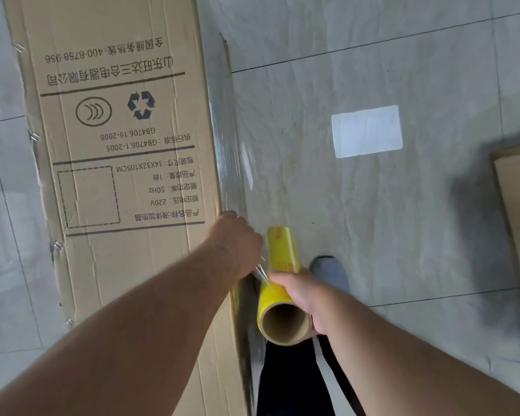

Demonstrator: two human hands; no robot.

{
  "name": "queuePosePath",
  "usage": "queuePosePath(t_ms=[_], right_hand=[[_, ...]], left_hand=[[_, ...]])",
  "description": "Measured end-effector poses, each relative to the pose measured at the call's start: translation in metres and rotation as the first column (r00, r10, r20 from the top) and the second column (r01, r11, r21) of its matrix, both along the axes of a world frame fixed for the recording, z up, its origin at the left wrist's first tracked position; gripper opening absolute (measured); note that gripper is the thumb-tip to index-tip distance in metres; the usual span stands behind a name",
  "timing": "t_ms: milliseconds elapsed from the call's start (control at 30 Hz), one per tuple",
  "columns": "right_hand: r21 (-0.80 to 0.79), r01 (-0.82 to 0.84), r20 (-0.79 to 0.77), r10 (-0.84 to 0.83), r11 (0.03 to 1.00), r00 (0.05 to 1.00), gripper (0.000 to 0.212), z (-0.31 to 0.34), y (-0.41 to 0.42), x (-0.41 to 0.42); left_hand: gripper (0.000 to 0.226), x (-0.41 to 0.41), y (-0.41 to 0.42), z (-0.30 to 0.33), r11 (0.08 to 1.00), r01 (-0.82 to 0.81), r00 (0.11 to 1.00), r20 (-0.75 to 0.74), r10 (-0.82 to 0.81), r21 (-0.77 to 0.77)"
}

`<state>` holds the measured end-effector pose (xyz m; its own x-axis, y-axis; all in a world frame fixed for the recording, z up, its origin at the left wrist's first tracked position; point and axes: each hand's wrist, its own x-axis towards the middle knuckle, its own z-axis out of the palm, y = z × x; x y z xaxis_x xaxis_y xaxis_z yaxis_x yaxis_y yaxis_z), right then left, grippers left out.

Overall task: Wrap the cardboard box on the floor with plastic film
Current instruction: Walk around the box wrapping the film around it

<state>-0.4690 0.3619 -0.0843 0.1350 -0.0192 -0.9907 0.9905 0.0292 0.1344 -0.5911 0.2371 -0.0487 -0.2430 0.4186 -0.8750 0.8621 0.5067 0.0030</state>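
Head view: the long brown printed cardboard box (117, 175) lies on the grey tiled floor (373, 70), filling the frame from 12 to 7 o'clock. The left hand (237, 238) rests at its right edge; whether its fingers grip the clear plastic film (237, 163) there cannot be told. At 5 o'clock, the right hand (300, 295) has its fingers curled round the yellow film roll on a cardboard tube (279, 265).

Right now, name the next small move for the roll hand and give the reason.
Probably pull the yellow film roll, held in the right hand, away from the cardboard box to pay out more film. The left hand is at the film on the box's edge, and the printed face looks bare.
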Motion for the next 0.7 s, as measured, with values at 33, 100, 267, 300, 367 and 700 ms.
queuePosePath(t_ms=[33, 100, 267, 300, 367, 700], right_hand=[[0.02, -0.062, -0.009, 0.062, 0.998, 0.998, 0.119, 0.005, 0.004, 0.002], [0.019, -0.134, -0.024, 0.134, 0.991, 0.991, 0.099, 0.016, 0.009, 0.002], [-0.019, -0.282, -0.082, 0.279, 0.959, 0.957, 0.059, 0.022, -0.003, -0.027], [0.012, -0.288, -0.11, 0.287, 0.958, 0.951, 0.053, 0.024, -0.007, -0.036], [0.034, -0.255, -0.119, 0.257, 0.966, 0.959, 0.043, 0.023, -0.015, -0.043], [-0.027, 0.5, 0.191, -0.487, 0.865, 0.852, 0.057, 0.013, -0.016, 0.026]], left_hand=[[0.034, 0.001, 0.001, 0.001, 1.0, -0.015, 1.0, 0.006, 0.015, 0.003], [0.037, 0.003, 0.003, 0.002, 1.0, -0.016, 1.0, 0.019, 0.016, 0.009], [0.037, 0.007, 0.003, -0.002, 0.996, 0.042, 0.999, 0.0, -0.042, -0.082], [0.037, 0.008, 0.002, -0.003, 0.993, 0.078, 0.997, -0.016, -0.079, -0.09], [0.041, 0.015, -0.003, -0.004, 0.987, 0.126, 0.99, -0.045, -0.131, -0.102], [0.036, 0.037, -0.006, -0.006, 0.999, 0.043, 0.998, 0.039, -0.044, 0.032]])
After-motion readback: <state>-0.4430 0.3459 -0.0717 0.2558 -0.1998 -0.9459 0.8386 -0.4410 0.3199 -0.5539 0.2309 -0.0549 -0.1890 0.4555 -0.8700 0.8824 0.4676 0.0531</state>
